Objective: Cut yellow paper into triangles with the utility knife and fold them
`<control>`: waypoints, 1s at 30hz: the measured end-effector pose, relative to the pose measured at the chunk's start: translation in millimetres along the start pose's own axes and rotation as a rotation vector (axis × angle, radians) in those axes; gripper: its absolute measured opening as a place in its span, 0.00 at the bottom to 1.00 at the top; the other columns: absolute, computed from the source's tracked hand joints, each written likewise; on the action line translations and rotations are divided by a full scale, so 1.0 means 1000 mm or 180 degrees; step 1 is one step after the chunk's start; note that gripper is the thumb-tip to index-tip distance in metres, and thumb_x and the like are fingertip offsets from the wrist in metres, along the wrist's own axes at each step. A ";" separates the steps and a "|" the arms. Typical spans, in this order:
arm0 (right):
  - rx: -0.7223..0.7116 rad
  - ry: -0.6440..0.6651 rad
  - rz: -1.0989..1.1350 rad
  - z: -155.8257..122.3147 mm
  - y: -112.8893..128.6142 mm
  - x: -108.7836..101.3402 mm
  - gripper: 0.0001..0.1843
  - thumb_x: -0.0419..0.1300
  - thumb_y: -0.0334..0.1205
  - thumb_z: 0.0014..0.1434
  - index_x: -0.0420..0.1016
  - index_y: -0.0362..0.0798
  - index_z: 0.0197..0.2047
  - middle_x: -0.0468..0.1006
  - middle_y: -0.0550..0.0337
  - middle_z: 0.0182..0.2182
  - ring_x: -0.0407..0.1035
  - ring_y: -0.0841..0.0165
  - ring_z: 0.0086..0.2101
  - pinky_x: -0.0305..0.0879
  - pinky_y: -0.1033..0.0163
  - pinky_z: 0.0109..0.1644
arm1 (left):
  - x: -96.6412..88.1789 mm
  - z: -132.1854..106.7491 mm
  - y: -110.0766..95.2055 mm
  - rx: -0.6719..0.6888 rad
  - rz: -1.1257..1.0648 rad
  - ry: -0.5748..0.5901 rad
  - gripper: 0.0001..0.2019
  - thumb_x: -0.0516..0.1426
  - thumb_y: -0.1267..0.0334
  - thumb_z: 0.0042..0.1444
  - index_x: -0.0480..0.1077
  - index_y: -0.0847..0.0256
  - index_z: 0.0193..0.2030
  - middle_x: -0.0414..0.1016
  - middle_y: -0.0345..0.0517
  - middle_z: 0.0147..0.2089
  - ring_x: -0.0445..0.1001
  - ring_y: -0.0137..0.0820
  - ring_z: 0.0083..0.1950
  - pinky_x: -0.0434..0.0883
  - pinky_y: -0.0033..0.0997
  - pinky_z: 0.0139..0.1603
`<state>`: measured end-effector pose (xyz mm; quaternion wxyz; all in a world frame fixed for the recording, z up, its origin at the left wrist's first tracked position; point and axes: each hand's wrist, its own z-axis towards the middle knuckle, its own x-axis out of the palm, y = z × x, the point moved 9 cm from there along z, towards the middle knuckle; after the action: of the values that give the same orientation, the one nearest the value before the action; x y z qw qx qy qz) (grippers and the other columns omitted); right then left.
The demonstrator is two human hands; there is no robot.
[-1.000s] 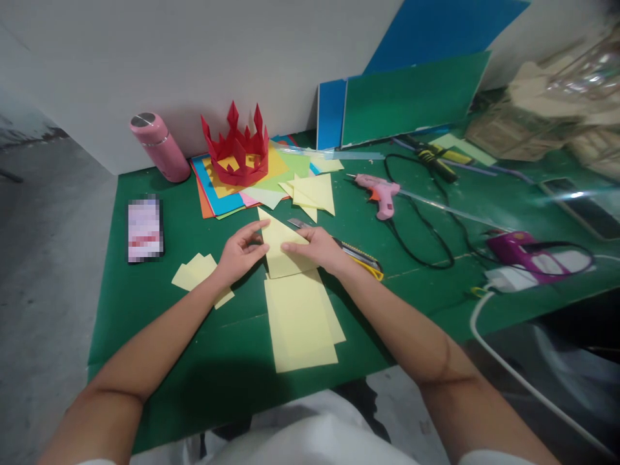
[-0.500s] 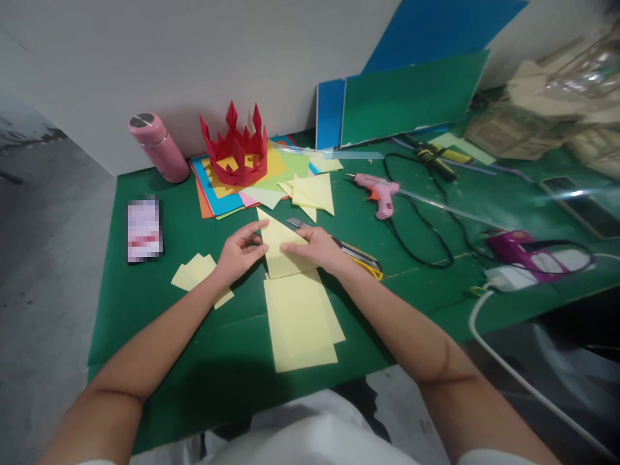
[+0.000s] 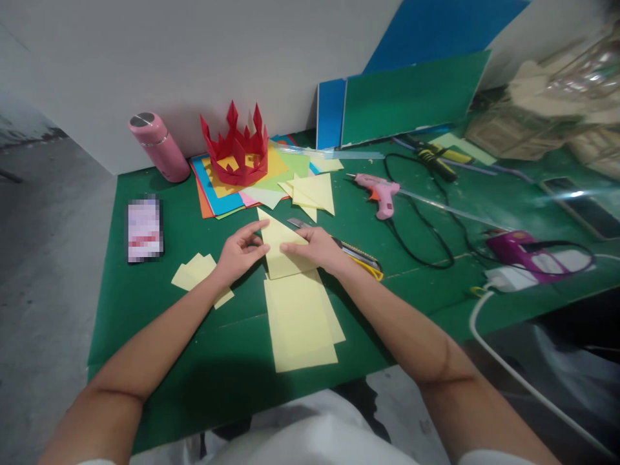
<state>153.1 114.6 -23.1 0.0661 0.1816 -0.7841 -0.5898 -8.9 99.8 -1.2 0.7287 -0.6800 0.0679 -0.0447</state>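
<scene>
Between my two hands is a pale yellow sheet of paper folded to a slanting edge, its point at the upper left. My left hand pinches its left edge with thumb and fingers. My right hand grips the right side, thumb on top and fingers behind. Loose yellow sheets lie just below, nearer to me. A box cutter with its blade out rests beside and partly behind my right hand. Small yellow paper pieces lie by my left forearm.
A red paper crown stands on coloured sheets at the back, with folded yellow pieces beside it. A pink bottle and a phone are left. Rightward lie a pink glue gun, cables and a power strip.
</scene>
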 end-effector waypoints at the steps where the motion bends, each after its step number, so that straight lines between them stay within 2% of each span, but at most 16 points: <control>1: -0.0020 -0.0009 -0.0020 0.000 0.000 0.000 0.16 0.71 0.47 0.41 0.81 0.45 0.32 0.81 0.58 0.29 0.72 0.67 0.28 0.67 0.64 0.30 | 0.000 0.000 0.000 0.0006 0.0006 0.0006 0.23 0.65 0.64 0.49 0.73 0.58 0.54 0.73 0.50 0.50 0.70 0.23 0.33 0.74 0.25 0.35; 14: -0.0035 -0.0014 -0.0012 0.000 0.000 0.000 0.17 0.71 0.47 0.41 0.81 0.45 0.32 0.80 0.58 0.29 0.72 0.67 0.28 0.67 0.64 0.29 | 0.000 0.000 0.001 -0.0065 -0.0107 -0.0034 0.24 0.66 0.63 0.47 0.74 0.58 0.53 0.72 0.51 0.52 0.69 0.23 0.33 0.73 0.24 0.35; 30: 0.0040 0.0028 -0.0146 0.000 0.000 0.002 0.21 0.70 0.51 0.40 0.80 0.43 0.32 0.79 0.59 0.26 0.69 0.69 0.25 0.63 0.65 0.26 | 0.001 0.001 0.004 -0.0226 -0.0176 0.0002 0.25 0.66 0.64 0.46 0.74 0.58 0.54 0.74 0.49 0.49 0.68 0.23 0.32 0.72 0.24 0.34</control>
<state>151.1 114.0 -23.1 0.0549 0.2025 -0.7831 -0.5854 -7.9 100.5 -5.4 0.7026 -0.7070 0.0508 -0.0626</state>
